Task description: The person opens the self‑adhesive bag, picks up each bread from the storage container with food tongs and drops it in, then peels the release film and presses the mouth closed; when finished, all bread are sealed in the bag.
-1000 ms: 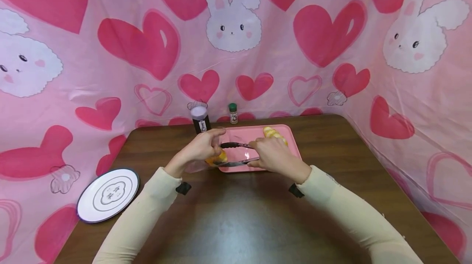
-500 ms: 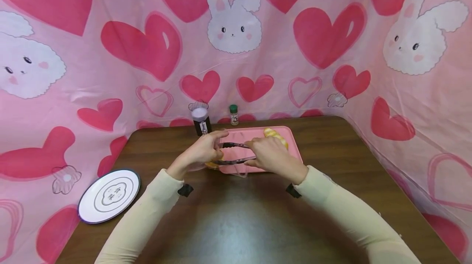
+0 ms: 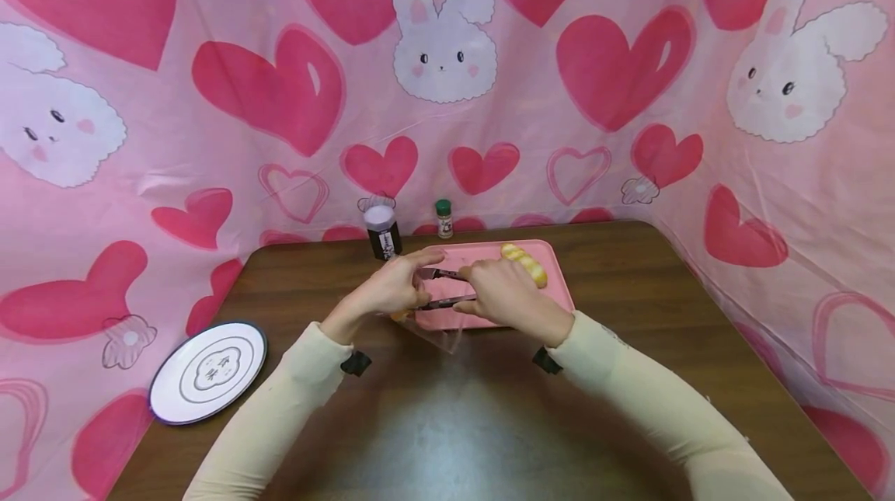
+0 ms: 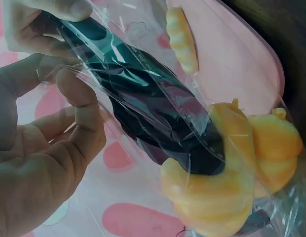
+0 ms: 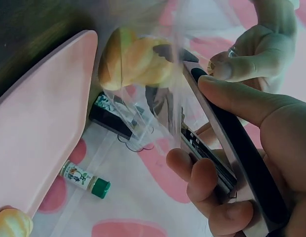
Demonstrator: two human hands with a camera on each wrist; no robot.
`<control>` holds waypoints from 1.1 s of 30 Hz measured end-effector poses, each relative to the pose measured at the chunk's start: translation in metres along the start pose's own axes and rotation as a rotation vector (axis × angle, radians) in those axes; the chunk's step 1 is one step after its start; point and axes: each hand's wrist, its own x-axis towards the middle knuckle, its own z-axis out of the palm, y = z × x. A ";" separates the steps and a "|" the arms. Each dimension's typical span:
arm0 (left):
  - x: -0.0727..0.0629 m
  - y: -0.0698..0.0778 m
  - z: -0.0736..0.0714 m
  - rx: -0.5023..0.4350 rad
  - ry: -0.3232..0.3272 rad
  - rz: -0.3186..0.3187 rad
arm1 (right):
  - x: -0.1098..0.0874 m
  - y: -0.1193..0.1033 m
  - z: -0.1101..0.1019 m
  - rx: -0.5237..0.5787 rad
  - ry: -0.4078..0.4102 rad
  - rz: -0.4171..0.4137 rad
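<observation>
My left hand point(image 3: 393, 289) pinches the edge of a clear plastic bag point(image 3: 447, 339) between thumb and fingers. A pair of tongs point(image 5: 242, 148) with black grips is held in my right hand point(image 3: 509, 295), thumb on one arm and fingers round the other. In the left wrist view, the tongs' dark heads reach down inside the bag to yellow-orange bread rolls point(image 4: 212, 197), which lie low in the bag behind the film. Another bread roll, striped yellow and white point(image 3: 524, 264), rests on the pink tray point(image 3: 555, 283) beyond my right hand.
Behind my left hand stands a dark jar with a pale lid point(image 3: 382, 233). A small green-capped seasoning bottle point(image 3: 444, 219) is at the table's back edge. The white plate point(image 3: 207, 373) lies at the left edge; a heart-patterned cloth point(image 3: 447, 120) hangs behind the wooden table point(image 3: 447, 423).
My right hand has moved left, bringing the tongs deeper toward the left hand. The bag's loose film now hangs lower in front of the tray, and the rolls in it are more hidden.
</observation>
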 end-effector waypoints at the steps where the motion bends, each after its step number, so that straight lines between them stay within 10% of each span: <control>1: 0.000 -0.001 0.000 0.005 0.003 0.004 | 0.001 0.000 0.000 0.003 0.000 0.003; 10: -0.003 -0.006 -0.003 -0.108 0.047 -0.088 | 0.007 0.004 0.009 -0.022 -0.018 -0.031; 33: 0.001 -0.018 -0.007 0.220 0.092 -0.027 | 0.008 0.031 0.012 0.069 -0.099 -0.043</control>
